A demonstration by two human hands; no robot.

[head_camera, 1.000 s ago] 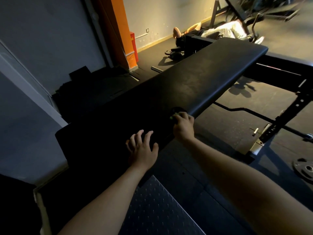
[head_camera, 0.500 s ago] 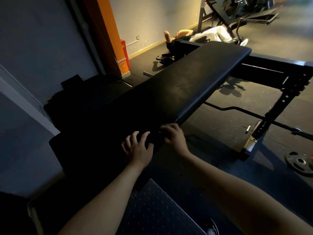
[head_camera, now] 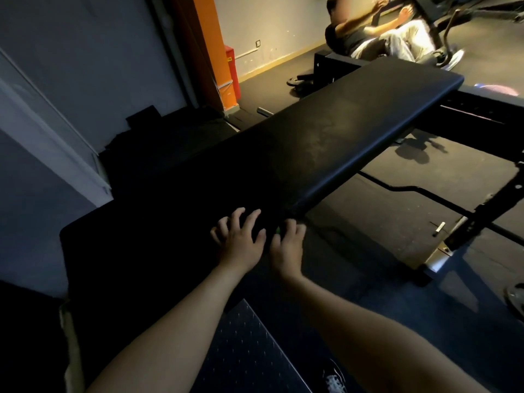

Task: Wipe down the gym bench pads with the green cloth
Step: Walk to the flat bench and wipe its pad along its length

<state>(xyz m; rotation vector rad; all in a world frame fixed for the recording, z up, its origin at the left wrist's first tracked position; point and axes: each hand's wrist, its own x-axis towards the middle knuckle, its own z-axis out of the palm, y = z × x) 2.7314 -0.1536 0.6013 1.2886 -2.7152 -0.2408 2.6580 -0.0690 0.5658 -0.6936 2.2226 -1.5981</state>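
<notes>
A long black vinyl gym bench pad point(head_camera: 326, 143) stretches away over a dark rubber floor point(head_camera: 368, 219). A person's left hand point(head_camera: 239, 242) lies flat on the pad's shadowed near end, fingers spread, holding nothing. Just beside it, the right hand point(head_camera: 286, 246) curls its fingers at the pad's side edge over a green cloth point(head_camera: 278, 230), only a sliver showing.

1 bench pad point(head_camera: 326, 143), 1 green cloth point(head_camera: 278, 230), 2 hands: L hand point(head_camera: 241, 245), R hand point(head_camera: 286, 248); 1 other person point(head_camera: 368, 38), 1 orange pillar point(head_camera: 215, 46).
</notes>
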